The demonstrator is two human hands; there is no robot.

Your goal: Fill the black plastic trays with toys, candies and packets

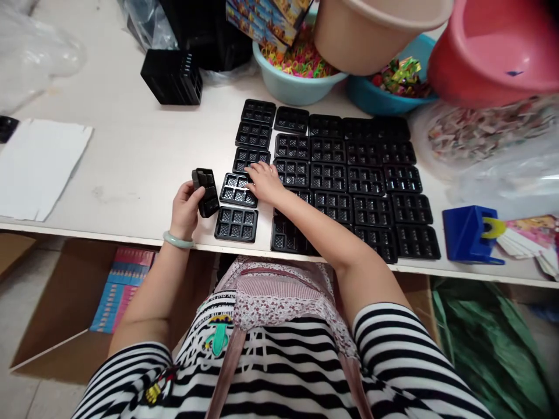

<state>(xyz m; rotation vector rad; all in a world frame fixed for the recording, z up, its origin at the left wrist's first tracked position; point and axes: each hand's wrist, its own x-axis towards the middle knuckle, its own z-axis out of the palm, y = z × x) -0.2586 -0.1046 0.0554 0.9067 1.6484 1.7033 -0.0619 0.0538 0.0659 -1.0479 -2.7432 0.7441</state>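
So there's one cam here, worn on the head, looking forward and pretty steeply down. The left hand's (186, 206) grip on the black tray (207, 195) sits a bit left of centre, near enough that the tray's pockets show. Below the grip you're staring down the wearer's own striped shirt (288, 364). Past the grip it looks across the white tabletop (122, 169) to a beige tub (379, 32) that's cropped up top. It's wide, too: floor (39, 398) lower left of the grip, green bag (489, 343) far right.
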